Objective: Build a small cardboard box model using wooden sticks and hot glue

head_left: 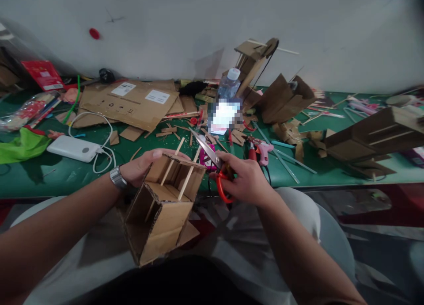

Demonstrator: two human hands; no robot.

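With left fingers (157, 154) pinching the cardboard frame (168, 225) over the lap (238, 247) and right fingers (232, 161) gripping scissors (220, 189) beside it, a slip of the pointed blades (206, 148) could nick the left hand (137, 167).

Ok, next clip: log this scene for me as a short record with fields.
left hand: holding a cardboard structure by its upper part
right hand: holding orange-handled scissors, blades beside the structure
structure: open compartments, with wooden sticks running through
surface: green table, strewn with cardboard scraps
left side: flat labelled cardboard, white device with cable
middle: clear bottle with white cap; bright item, pixelated
right side: pink glue gun, more cardboard constructions
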